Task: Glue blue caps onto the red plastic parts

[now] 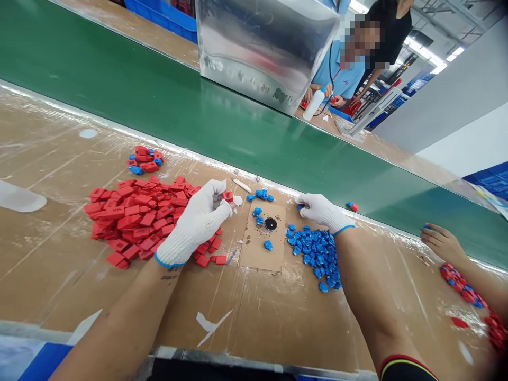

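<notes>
My left hand (pixel 196 222), in a white knit glove, pinches a small red plastic piece (pixel 227 196) at its fingertips, above the right edge of a heap of red pieces (pixel 135 214). My right hand (pixel 321 210), also gloved, has its fingers curled at the far edge of a pile of blue pieces (pixel 315 251); what they grip is hidden. Between my hands lies a cardboard patch (pixel 264 246) with a black round fixture (pixel 270 224) and a few loose blue pieces.
A green conveyor belt (pixel 159 100) runs behind the taped brown bench, carrying a shiny metal box (pixel 265 47). A small cluster of joined red-and-blue parts (pixel 145 160) lies at back left. A co-worker's bare hand (pixel 442 243) rests at right near mixed parts (pixel 472 299). People stand beyond the belt.
</notes>
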### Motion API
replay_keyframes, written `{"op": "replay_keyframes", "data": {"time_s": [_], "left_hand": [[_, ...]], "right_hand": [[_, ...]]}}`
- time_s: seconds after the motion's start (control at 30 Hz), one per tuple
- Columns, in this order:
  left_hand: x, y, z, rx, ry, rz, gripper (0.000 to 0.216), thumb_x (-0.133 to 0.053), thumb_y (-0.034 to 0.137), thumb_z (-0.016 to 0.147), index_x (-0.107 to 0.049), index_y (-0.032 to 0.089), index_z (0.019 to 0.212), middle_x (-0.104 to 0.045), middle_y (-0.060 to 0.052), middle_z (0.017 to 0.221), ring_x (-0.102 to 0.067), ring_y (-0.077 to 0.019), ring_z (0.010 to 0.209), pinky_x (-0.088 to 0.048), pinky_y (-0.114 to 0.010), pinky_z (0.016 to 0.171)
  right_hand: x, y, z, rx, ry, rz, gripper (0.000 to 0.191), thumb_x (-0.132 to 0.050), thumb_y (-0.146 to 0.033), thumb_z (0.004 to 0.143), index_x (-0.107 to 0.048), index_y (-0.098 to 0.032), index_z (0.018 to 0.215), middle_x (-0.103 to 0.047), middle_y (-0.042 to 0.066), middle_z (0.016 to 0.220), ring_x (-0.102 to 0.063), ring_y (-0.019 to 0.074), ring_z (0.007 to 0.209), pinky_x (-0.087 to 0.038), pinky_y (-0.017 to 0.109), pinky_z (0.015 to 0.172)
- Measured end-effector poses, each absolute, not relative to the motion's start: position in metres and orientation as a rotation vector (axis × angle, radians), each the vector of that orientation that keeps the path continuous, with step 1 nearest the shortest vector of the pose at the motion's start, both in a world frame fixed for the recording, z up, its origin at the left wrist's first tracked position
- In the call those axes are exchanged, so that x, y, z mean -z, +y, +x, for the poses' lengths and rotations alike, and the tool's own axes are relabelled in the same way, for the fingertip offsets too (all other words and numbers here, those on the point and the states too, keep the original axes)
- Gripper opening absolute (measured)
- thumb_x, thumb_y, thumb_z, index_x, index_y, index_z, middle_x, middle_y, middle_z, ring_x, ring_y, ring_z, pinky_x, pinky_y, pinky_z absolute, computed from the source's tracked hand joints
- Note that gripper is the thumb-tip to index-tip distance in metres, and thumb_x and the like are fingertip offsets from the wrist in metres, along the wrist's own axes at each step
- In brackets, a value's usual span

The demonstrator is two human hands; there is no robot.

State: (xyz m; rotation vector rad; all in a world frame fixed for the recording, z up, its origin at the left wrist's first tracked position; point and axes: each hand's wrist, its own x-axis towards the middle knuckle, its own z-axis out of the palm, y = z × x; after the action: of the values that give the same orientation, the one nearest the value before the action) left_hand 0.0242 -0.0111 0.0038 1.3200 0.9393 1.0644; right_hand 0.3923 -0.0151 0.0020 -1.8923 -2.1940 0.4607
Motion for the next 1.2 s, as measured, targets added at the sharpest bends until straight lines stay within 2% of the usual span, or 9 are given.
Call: {"op": "replay_keyframes", "data": {"time_s": [0.17, 0.3, 0.37, 0.5, 0.6, 0.73, 0.93, 1.07, 1.2], "left_hand": [[0.006, -0.010, 0.024, -1.091, 0.859, 1.334, 0.026, -0.076, 0.029, 0.082, -0.053, 0.023, 0.092, -0.064, 0.000, 0.084, -0.061, -0.0146, 0.074, -0.053, -0.033, 0.072], [0.012, -0.012, 0.025, -1.072, 0.827, 1.359, 0.022, -0.073, 0.029, 0.087, -0.054, 0.023, 0.094, -0.063, 0.000, 0.085, -0.061, -0.0147, 0.075, -0.051, -0.032, 0.069], [0.012, -0.013, 0.026, -1.046, 0.819, 1.367, 0.021, -0.073, 0.028, 0.088, -0.053, 0.024, 0.094, -0.063, 0.000, 0.087, -0.061, -0.0147, 0.075, -0.051, -0.032, 0.069], [0.009, -0.013, 0.026, -1.032, 0.867, 1.402, 0.022, -0.073, 0.027, 0.086, -0.052, 0.024, 0.093, -0.064, -0.001, 0.086, -0.062, -0.0159, 0.078, -0.052, -0.033, 0.071], [0.009, -0.013, 0.026, -1.038, 0.867, 1.398, 0.021, -0.072, 0.026, 0.087, -0.053, 0.024, 0.095, -0.063, 0.000, 0.086, -0.063, -0.0163, 0.079, -0.053, -0.034, 0.074], [0.008, -0.014, 0.026, -1.028, 0.838, 1.369, 0.021, -0.071, 0.024, 0.086, -0.051, 0.024, 0.093, -0.062, 0.000, 0.088, -0.062, -0.0157, 0.079, -0.052, -0.034, 0.074], [0.006, -0.014, 0.026, -1.034, 0.811, 1.356, 0.020, -0.069, 0.023, 0.087, -0.051, 0.024, 0.094, -0.058, 0.001, 0.087, -0.060, -0.0153, 0.079, -0.052, -0.035, 0.077], [0.005, -0.014, 0.026, -1.021, 0.874, 1.418, 0.021, -0.070, 0.025, 0.084, -0.052, 0.024, 0.094, -0.060, 0.000, 0.087, -0.060, -0.0159, 0.078, -0.049, -0.034, 0.071], [0.003, -0.016, 0.025, -0.990, 0.932, 1.504, 0.021, -0.070, 0.025, 0.083, -0.051, 0.023, 0.092, -0.060, 0.001, 0.084, -0.052, -0.0135, 0.069, -0.041, -0.033, 0.063]], "right_hand": [[-0.028, -0.050, 0.376, -0.415, -1.913, -1.801, 0.028, -0.059, -0.030, 0.083, -0.067, -0.021, 0.109, -0.071, 0.005, 0.100, -0.062, 0.0187, 0.080, -0.051, 0.034, 0.074], [-0.050, -0.071, 0.341, -0.573, -1.767, -1.516, 0.012, -0.071, -0.031, 0.087, -0.064, -0.023, 0.093, -0.064, 0.001, 0.091, -0.060, 0.0163, 0.076, -0.050, 0.032, 0.068], [-0.053, -0.073, 0.323, -0.643, -1.814, -1.446, 0.011, -0.070, -0.028, 0.089, -0.061, -0.024, 0.088, -0.061, -0.001, 0.084, -0.057, 0.0150, 0.071, -0.048, 0.031, 0.066], [-0.049, -0.065, 0.305, -0.633, -2.001, -1.303, 0.014, -0.062, -0.024, 0.095, -0.061, -0.024, 0.082, -0.064, 0.001, 0.085, -0.059, 0.0179, 0.079, -0.050, 0.036, 0.074], [-0.042, -0.059, 0.303, -0.644, -2.115, -1.220, 0.016, -0.059, -0.016, 0.093, -0.064, -0.024, 0.080, -0.066, 0.002, 0.085, -0.061, 0.0194, 0.082, -0.050, 0.037, 0.076], [-0.036, -0.058, 0.304, -0.652, -2.203, -1.246, 0.017, -0.055, -0.011, 0.094, -0.067, -0.023, 0.091, -0.069, 0.002, 0.090, -0.062, 0.0186, 0.086, -0.050, 0.036, 0.081], [-0.032, -0.060, 0.299, -0.591, -2.341, -1.357, 0.015, -0.055, -0.010, 0.091, -0.063, -0.023, 0.090, -0.063, 0.000, 0.085, -0.055, 0.0166, 0.082, -0.042, 0.031, 0.077], [-0.030, -0.059, 0.292, -0.562, -2.369, -1.360, 0.021, -0.053, -0.007, 0.088, -0.066, -0.022, 0.092, -0.064, 0.002, 0.092, -0.058, 0.0181, 0.086, -0.043, 0.032, 0.078], [-0.030, -0.059, 0.288, -0.562, -2.421, -1.346, 0.022, -0.053, -0.006, 0.086, -0.066, -0.023, 0.089, -0.063, 0.002, 0.088, -0.057, 0.0183, 0.084, -0.043, 0.031, 0.076]]}}
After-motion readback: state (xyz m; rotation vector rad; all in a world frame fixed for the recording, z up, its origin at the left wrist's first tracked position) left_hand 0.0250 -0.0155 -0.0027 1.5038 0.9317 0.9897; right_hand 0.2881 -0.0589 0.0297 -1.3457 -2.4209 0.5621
